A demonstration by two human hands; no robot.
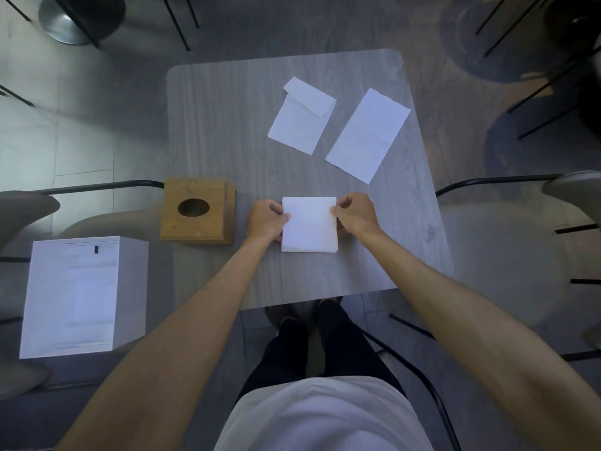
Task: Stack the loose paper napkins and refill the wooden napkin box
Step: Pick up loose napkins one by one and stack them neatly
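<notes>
A squared stack of white napkins (309,224) lies on the grey table (227,125) near its front edge. My left hand (267,219) grips the stack's left edge and my right hand (355,213) pinches its right edge. The wooden napkin box (198,210), with an oval hole in its top, stands at the table's left edge, just left of my left hand. Two loose napkins lie farther back: one with a folded-over corner (300,117) and a long flat one (369,135) to its right.
A white carton (78,296) sits on a seat to the left of the table. Black-framed chairs (487,182) stand on both sides, and table bases and chair legs (81,17) are beyond the far edge. My legs are under the near edge.
</notes>
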